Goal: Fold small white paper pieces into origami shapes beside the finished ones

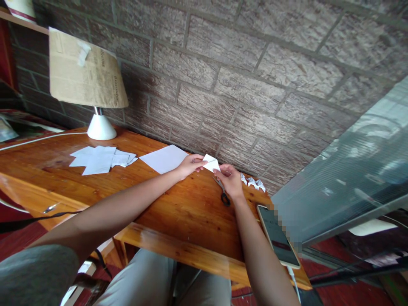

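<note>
A small piece of folded white paper [211, 162] is held up between my two hands over the far side of the wooden table. My left hand [191, 165] pinches its left edge. At its lower right corner, my right hand [230, 180] has thumb and fingers closed on it. Scissors [225, 198] with dark handles lie on the wood just below my right hand, which partly hides the blades. Several small folded paper shapes [252, 182] stand in a row right of that hand. Behind my left wrist lies a larger white sheet [164, 159].
Loose white paper pieces [101, 160] lie overlapped on the left of the wooden table [188, 221]. A lamp [101, 127] with a brown paper shade stands behind them. A phone [278, 236] with a cable lies along the right edge. A brick wall [236, 85] backs the table.
</note>
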A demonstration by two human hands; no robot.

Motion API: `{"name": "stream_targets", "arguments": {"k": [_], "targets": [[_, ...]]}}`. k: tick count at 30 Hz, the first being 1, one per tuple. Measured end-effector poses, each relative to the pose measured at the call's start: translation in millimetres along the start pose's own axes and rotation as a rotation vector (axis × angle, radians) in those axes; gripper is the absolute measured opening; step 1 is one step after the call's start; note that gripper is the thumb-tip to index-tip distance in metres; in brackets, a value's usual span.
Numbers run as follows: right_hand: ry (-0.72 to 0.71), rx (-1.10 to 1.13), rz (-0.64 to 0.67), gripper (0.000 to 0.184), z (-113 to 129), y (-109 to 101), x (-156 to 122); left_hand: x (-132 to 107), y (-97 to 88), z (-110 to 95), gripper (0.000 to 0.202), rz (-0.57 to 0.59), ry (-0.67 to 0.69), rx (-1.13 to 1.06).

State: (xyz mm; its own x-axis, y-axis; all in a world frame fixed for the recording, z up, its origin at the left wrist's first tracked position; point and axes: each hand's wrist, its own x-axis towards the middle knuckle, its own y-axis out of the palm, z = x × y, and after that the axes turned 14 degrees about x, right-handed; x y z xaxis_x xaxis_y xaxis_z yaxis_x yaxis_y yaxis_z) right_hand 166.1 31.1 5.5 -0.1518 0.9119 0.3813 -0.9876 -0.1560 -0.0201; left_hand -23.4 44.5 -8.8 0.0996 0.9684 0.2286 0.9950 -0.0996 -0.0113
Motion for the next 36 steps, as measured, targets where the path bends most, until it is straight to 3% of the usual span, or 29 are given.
{"name": "stream_targets", "arguments": {"k": [9, 13, 24, 29, 36], "targets": [[-0.032, -0.150, 0.043, 0.043, -9.6, 2.6, -1.5, 2.2, 0.7, 3.0, 0.043, -0.048, -0.094, -0.111], [-0.043, -0.157, 0.068, 0.043, -7.5, 5.8, -4.4, -0.3, 2.0, -0.2, 0.044, -0.022, -0.099, -0.116], [-0.020, -0.045, -0.059, 0.045, -7.8, 8.0, -3.4, -3.1, 1.8, -4.4, 0.039, 0.073, -0.073, -0.098], [-0.108, -0.116, 0.040, 0.032, -6.8, 2.3, -1.4, -5.5, 0.2, -4.4, 0.057, 0.170, -0.094, -0.035], [-0.192, -0.260, 0.079, 0.027, -3.3, 0.7, -3.6, -1.8, 1.2, 7.5, 0.036, 0.249, 0.024, 0.069]]}}
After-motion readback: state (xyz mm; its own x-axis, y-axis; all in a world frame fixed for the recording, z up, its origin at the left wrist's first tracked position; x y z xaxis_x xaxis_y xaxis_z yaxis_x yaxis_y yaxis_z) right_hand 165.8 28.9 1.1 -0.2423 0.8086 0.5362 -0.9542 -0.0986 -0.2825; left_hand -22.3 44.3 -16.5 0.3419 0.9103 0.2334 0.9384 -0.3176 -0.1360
